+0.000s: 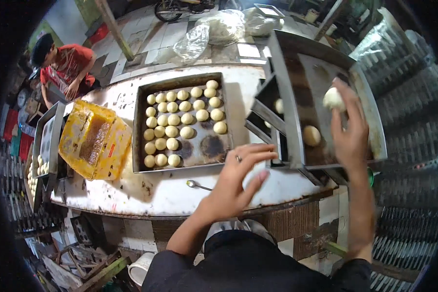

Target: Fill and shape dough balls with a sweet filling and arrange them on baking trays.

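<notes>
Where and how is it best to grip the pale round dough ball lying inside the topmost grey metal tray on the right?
Probably lightly around its curved sides, from above and slightly right: the pale round dough ball lies with its top uncovered, and the left wall of the grey metal tray stands close by.

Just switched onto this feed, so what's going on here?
The right hand has hold of a pale dough ball in or just above the top tray on the right; a second ball lies there. The left hand is open and empty near the middle tray, where rows of balls leave a bare near-right corner.
</notes>
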A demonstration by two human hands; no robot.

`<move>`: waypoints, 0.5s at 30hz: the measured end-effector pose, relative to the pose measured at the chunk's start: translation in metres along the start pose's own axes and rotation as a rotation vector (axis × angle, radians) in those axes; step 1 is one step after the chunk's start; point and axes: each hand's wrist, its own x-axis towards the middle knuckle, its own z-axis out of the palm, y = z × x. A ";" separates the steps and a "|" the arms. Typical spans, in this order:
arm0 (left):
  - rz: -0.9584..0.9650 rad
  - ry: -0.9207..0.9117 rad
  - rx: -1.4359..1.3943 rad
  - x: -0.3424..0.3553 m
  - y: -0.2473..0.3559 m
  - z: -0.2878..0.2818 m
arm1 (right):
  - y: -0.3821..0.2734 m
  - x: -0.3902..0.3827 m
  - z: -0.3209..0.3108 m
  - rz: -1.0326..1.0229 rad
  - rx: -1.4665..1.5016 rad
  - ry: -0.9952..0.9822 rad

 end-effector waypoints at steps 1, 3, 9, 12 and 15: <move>-0.079 -0.002 0.141 0.002 -0.037 0.000 | 0.019 0.022 0.005 -0.121 -0.195 -0.006; -0.327 0.059 0.424 -0.007 -0.112 -0.003 | 0.051 0.039 0.007 0.152 -0.141 -0.634; -0.802 0.198 0.841 -0.037 -0.239 -0.054 | -0.044 0.021 -0.005 0.091 -0.086 -0.044; -0.747 0.147 0.929 -0.036 -0.280 -0.070 | -0.102 -0.019 -0.017 -0.037 -0.056 0.025; -0.729 0.181 0.863 -0.051 -0.272 -0.080 | -0.129 -0.071 -0.018 -0.067 0.012 0.033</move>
